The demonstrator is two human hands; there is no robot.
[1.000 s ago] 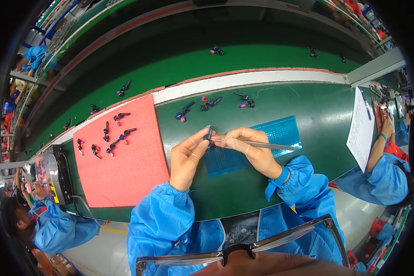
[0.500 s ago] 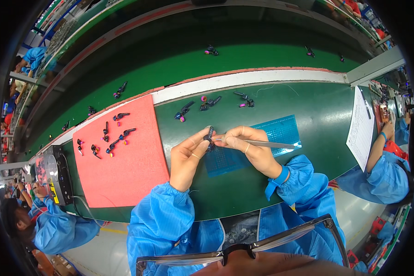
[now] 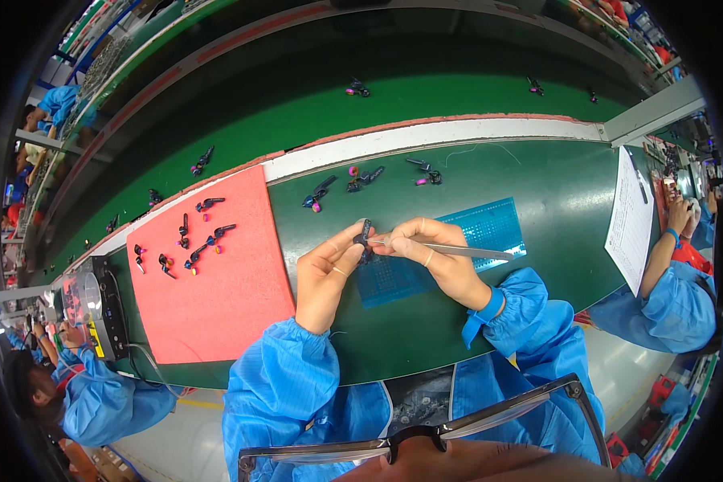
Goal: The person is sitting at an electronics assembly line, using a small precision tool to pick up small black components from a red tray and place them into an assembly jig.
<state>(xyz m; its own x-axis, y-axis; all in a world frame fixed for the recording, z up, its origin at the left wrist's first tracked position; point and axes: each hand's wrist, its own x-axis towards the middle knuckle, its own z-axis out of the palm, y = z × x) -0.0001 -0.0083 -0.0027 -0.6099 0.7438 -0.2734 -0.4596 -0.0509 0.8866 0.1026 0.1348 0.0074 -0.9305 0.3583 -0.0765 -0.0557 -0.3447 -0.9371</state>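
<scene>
My left hand point(image 3: 327, 277) is closed, thumb and fingers pinching a small black part with a stem point(image 3: 366, 230) upright over the green bench. In my right hand point(image 3: 446, 261) is a pair of metal tweezers point(image 3: 466, 251), gripped between thumb and fingers. The thin tip points left and meets the black part, or comes very close to it; fingertips partly hide that spot. Under my hands lies a blue perforated mat point(image 3: 490, 229). Beyond them sit several similar black parts point(image 3: 365, 179) with small pink or purple round pieces.
A red foam pad point(image 3: 217, 313) at left carries several more black parts. Behind a white ledge point(image 3: 426, 132) runs a green belt point(image 3: 281, 120) with scattered parts. A written sheet point(image 3: 628, 225) with a pen stands at right. Co-workers' blue sleeves point(image 3: 659, 309) show at both sides.
Parts on the green belt have shifted slightly to the left. My hands, the tweezers and the black part hold nearly the same place. The co-worker's hands at right have moved a little.
</scene>
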